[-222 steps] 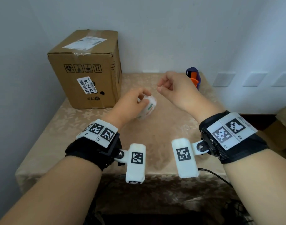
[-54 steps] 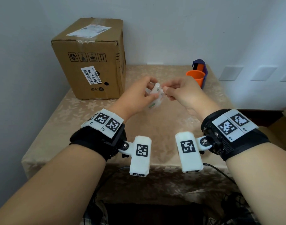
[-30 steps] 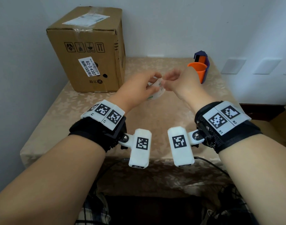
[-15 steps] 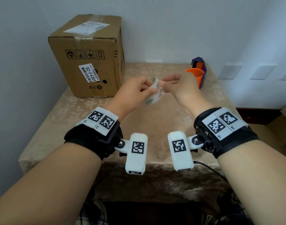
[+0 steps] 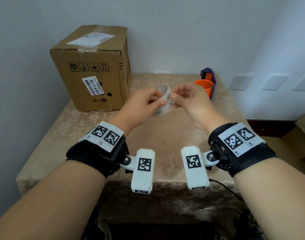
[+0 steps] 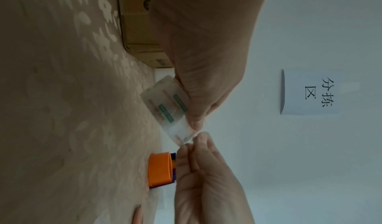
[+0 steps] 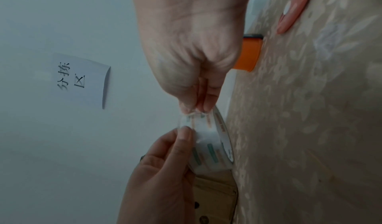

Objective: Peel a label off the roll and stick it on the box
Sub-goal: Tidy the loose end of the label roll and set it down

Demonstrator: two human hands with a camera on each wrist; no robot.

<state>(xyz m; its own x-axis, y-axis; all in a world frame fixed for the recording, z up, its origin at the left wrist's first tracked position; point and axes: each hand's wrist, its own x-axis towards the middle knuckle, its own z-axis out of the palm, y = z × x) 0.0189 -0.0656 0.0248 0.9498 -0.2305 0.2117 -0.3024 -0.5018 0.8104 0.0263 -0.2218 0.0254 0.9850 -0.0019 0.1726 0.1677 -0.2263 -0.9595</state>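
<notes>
Your left hand (image 5: 141, 104) was curled round the roll (image 5: 163, 101), thumb pressed on its outer face and fingers behind it, holding it up off the desk (image 5: 165, 135) in front of you. Your right hand (image 5: 191, 99) met it from the other side: thumb and forefinger were pinched together on the loose edge of a label (image 6: 189, 139) at the roll's rim, the other fingers loosely curled. In the wrist views that edge showed as a small clear flap lifted just off the roll, still joined to it.

Half a second before, both hands were in nearly the same place with the same hold; the roll now sat a little more upright and your right fingertips lay slightly lower on its face. Seven seconds back your right hand was raised apart from the roll, pinching something too small to make out, while the left steadied the roll lower down.

The box (image 5: 94, 71) stood at the far left corner of the desk, well apart from the hands, with a white sticker (image 5: 93, 85) on its front and a shipping slip (image 5: 91, 38) on top. An orange cup (image 5: 204, 87) stood just beyond your right hand, touching a purple holder (image 5: 208, 73) behind it. A paper sign (image 6: 310, 92) hung on the wall.
</notes>
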